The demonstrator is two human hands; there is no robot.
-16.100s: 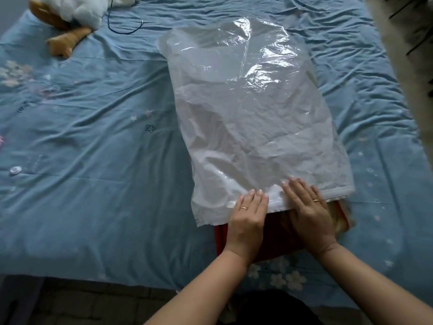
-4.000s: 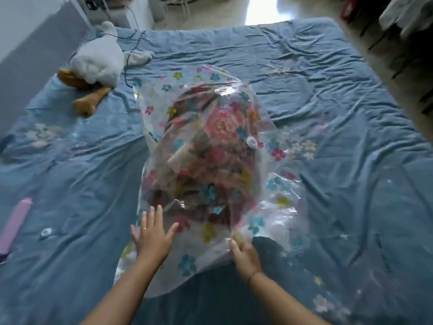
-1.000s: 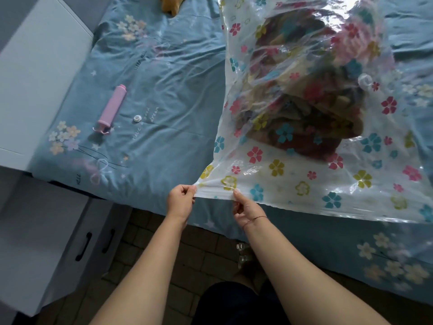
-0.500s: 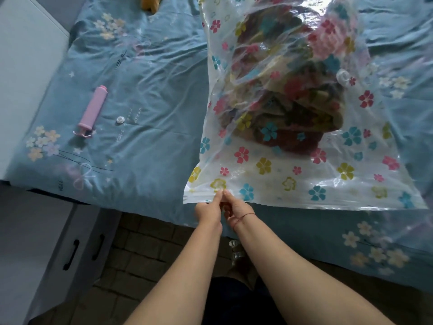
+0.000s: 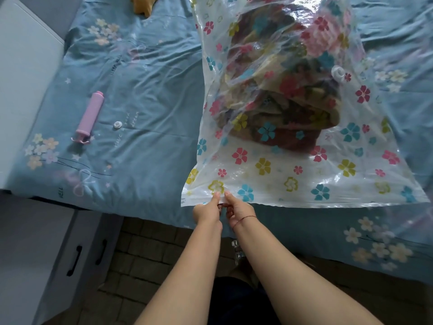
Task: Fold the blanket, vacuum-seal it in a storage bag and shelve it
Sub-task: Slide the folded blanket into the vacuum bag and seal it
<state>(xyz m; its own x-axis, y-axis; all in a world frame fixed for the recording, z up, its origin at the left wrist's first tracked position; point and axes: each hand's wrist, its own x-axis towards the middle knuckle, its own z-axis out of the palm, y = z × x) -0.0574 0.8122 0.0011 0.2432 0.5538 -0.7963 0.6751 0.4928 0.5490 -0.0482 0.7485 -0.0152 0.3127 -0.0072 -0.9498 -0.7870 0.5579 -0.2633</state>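
Note:
A clear storage bag point(image 5: 304, 174) printed with coloured flowers lies on the blue bed, its near edge hanging over the bed's front. The folded dark floral blanket point(image 5: 281, 90) sits inside it, away from the opening. A white round valve point(image 5: 338, 74) shows on the bag's top. My left hand point(image 5: 207, 211) and my right hand point(image 5: 237, 208) sit close together, both pinching the bag's near edge close to its left corner.
A pink hand pump point(image 5: 89, 117) and a small white cap point(image 5: 117, 124) lie on the bed point(image 5: 140, 90) to the left. A grey cabinet with black handles point(image 5: 75, 261) stands at the lower left. A plush toy's yellow foot point(image 5: 141, 4) is at the top.
Over the last second my hands came together on the bag's near edge. Before that the bag was turned over and pulled toward the bed's front.

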